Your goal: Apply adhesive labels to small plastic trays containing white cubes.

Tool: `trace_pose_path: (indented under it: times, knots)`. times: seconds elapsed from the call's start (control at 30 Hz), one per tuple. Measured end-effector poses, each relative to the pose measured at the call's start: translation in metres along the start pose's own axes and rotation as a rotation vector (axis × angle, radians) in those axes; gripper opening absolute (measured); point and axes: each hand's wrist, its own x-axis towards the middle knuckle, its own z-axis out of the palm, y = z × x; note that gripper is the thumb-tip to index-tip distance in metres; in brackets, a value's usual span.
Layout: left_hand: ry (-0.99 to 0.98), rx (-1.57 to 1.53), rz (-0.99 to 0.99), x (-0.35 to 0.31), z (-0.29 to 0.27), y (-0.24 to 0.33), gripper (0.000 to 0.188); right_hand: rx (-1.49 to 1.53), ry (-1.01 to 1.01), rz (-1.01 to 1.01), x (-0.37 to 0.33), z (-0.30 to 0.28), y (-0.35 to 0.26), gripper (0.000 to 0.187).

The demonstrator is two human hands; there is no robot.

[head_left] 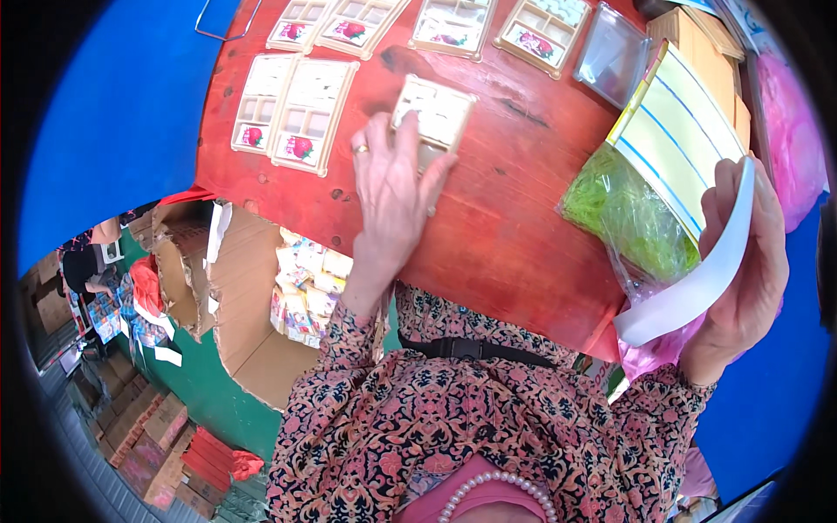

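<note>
My left hand (388,187), with a ring on one finger, is over a small beige compartment tray (436,113) with white pieces in its far part. Its fingers lie along the tray's left side and top, the thumb at the right; the palm hides the near part. At the right, my right hand (741,270) pinches a curled white paper strip (689,292). Beside those fingers stands a pale sheet with blue lines (676,131), which partly covers a clear plastic bag of bright green shreds (619,200). Whether my right hand also grips the sheet, I cannot tell.
Several similar trays with strawberry pictures (314,113) lie along the far and left parts of the red table (514,253). A clear plastic box (613,54) and brown cartons (697,52) stand far right. Left of me, an open cardboard box (253,305) holds small packets.
</note>
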Motion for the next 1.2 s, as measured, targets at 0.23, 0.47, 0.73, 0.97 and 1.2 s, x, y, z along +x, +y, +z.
trace_pose_path:
  times: [0.23,0.47,0.73,0.97,1.2]
  knots:
    - [-0.011,-0.102,-0.018,-0.019,-0.012,0.044,0.049,0.067,-0.435,0.365,0.018,0.004,0.005,0.017]
    - [-0.258,-1.182,-0.050,-0.010,-0.065,0.080,0.054,-0.563,-0.297,-0.106,-0.002,0.057,0.036,0.015]
    - [-0.262,-1.501,-0.304,-0.019,-0.056,0.089,0.067,-0.645,-0.761,-0.540,0.003,0.069,0.067,0.017]
    - [0.056,-1.521,-0.479,-0.020,-0.041,0.067,0.037,-0.877,-0.645,-0.619,-0.002,0.057,0.079,0.045]
    - [0.197,-1.660,-0.633,-0.021,-0.031,0.056,0.026,-0.600,-0.570,0.400,-0.026,0.029,0.106,0.024]
